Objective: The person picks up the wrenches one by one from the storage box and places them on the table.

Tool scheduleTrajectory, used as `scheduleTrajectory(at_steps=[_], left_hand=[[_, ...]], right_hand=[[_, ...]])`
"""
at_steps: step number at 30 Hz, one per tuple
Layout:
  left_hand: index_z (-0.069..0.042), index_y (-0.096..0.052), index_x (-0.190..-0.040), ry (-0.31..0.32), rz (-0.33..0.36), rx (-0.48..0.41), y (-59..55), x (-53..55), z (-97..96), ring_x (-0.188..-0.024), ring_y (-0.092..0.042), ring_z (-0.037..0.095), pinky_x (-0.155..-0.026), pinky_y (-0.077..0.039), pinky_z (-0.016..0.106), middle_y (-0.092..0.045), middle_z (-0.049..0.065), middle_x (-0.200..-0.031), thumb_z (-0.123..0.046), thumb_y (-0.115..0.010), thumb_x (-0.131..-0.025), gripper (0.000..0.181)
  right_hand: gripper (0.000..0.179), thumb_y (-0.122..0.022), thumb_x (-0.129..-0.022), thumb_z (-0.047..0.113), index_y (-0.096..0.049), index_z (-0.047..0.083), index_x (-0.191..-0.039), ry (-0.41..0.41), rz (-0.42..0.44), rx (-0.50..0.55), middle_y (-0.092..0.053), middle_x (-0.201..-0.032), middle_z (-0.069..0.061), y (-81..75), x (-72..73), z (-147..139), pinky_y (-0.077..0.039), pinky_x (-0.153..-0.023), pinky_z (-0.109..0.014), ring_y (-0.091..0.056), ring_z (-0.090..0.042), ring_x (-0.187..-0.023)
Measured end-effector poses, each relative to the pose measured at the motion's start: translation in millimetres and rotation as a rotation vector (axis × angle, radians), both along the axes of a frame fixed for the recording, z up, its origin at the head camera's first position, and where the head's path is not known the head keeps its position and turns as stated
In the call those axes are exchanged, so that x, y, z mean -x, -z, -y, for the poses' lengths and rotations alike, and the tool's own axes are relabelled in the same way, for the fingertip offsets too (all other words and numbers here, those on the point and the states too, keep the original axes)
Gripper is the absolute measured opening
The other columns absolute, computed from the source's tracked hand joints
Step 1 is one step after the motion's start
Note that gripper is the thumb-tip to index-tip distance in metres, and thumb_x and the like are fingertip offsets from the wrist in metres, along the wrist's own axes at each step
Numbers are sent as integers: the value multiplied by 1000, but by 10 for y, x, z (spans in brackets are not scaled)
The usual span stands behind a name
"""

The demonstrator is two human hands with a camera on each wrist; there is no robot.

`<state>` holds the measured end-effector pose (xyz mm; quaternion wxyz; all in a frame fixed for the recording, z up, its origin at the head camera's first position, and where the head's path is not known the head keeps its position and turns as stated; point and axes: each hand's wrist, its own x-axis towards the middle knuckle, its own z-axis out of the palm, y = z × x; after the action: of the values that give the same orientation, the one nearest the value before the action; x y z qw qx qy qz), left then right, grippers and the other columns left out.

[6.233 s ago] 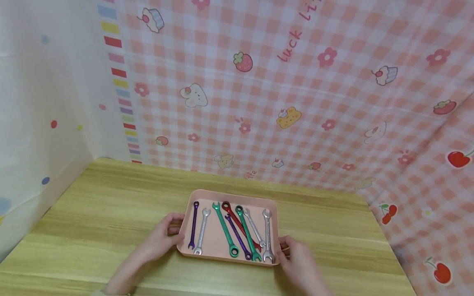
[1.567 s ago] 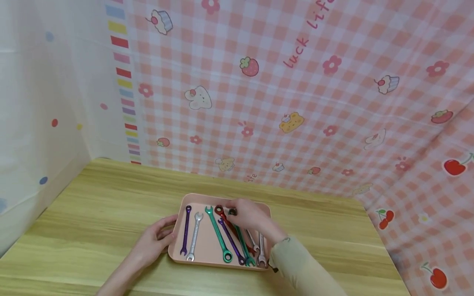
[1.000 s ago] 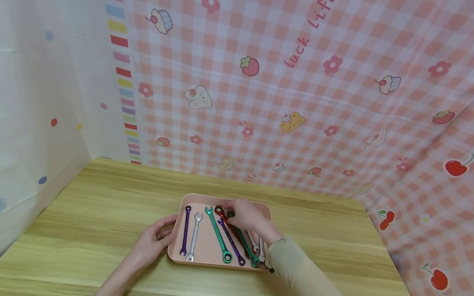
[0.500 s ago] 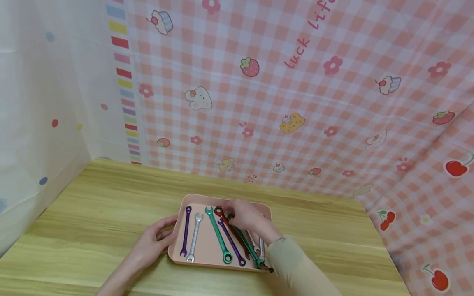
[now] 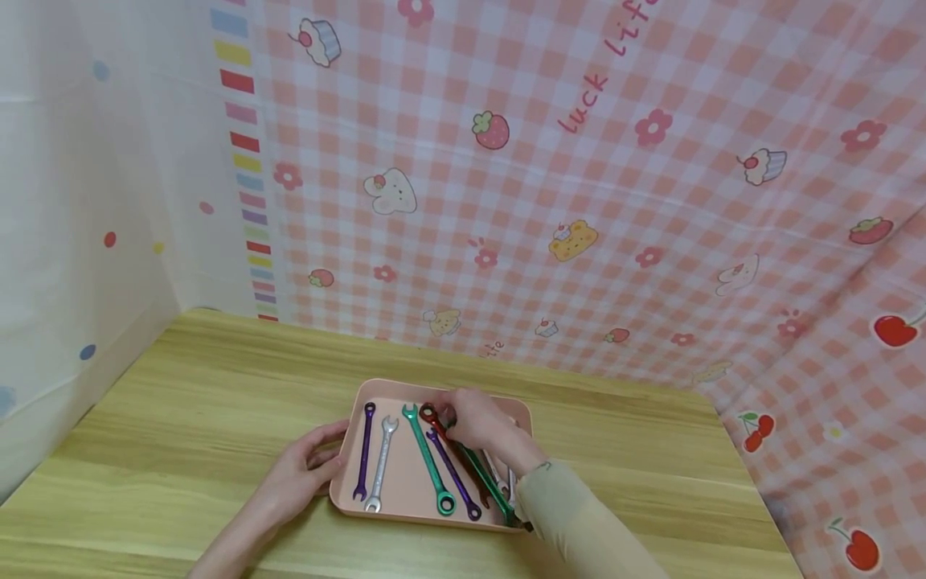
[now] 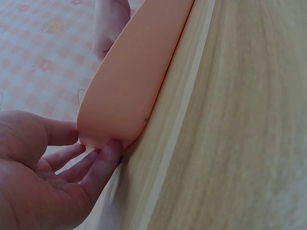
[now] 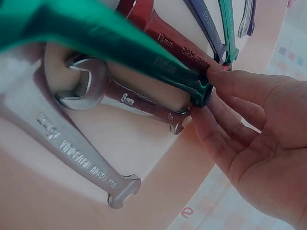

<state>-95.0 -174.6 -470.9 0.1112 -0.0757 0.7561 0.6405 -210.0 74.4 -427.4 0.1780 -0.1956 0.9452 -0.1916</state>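
My left hand [image 5: 292, 474] holds the left end of a pink tray [image 5: 405, 476], thumb and fingers at its corner in the left wrist view. Over the tray's right half, my right hand [image 5: 477, 420] pinches the far end of a green combination wrench [image 7: 120, 48]. That wrench slants across a red wrench [image 7: 163, 33] and a small silver wrench [image 7: 132, 100]. A larger silver wrench [image 7: 79, 153] lies further right, partly hidden by my wrist in the head view. Left of the held one lie a purple wrench [image 5: 453, 469] and another green wrench [image 5: 428, 460].
At the tray's left side lie a second purple wrench [image 5: 365, 450] and a silver wrench [image 5: 382, 462]. The tray stands on a wood-grain table [image 5: 239, 386]. A pink checked cloth [image 5: 535, 177] hangs behind and on the right, a white one [image 5: 87, 281] on the left.
My right hand has moved from the tray's right edge onto the green wrench. In the last second that wrench's near end has swung right, over the silver wrench. The left hand stays put.
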Motion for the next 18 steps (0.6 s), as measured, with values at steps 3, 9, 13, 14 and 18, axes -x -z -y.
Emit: scheduleTrajectory(at_steps=[3,9,13,14,18], left_hand=[[-2,-41,-158,6,-6,-1,2,3,3,-137,-58,46,-95,-66,39,-44,31,-160,1,-55,-103,57],[-1,-39,-159,10,-19,-12,11,14,8,-137,-59,46,-95,-66,42,-44,32,-160,1,-55,-103,58],[0,-39,-159,12,-22,-12,21,10,16,-136,-60,46,-94,-66,41,-44,32,-160,2,-56,-103,58],[0,-39,-159,14,-23,-12,22,8,18,-136,-60,46,-94,-66,41,-44,32,-160,2,-56,-103,58],[0,-39,-159,20,-27,-17,32,9,31,-136,-60,46,-94,-66,40,-44,33,-160,1,-56,-103,58]], right_hand=[[24,-75,-93,1,-75,14,-114,-8,0,-17,-72,-100,-3,3,5,7,-58,-79,-30,-61,-16,-86],[25,-77,-90,3,-72,13,-112,-10,33,-12,-73,-104,-2,-9,5,30,-60,-80,-31,-61,-16,-86],[26,-80,-88,4,-72,9,-113,3,65,35,-72,-105,-5,-10,1,25,-61,-84,-35,-61,-18,-89],[27,-80,-88,4,-72,9,-113,3,70,47,-72,-106,-5,-11,-2,19,-62,-85,-35,-61,-18,-90],[25,-78,-89,3,-74,6,-114,-5,100,97,-74,-107,-8,-30,-13,-17,-60,-79,-33,-61,-19,-88]])
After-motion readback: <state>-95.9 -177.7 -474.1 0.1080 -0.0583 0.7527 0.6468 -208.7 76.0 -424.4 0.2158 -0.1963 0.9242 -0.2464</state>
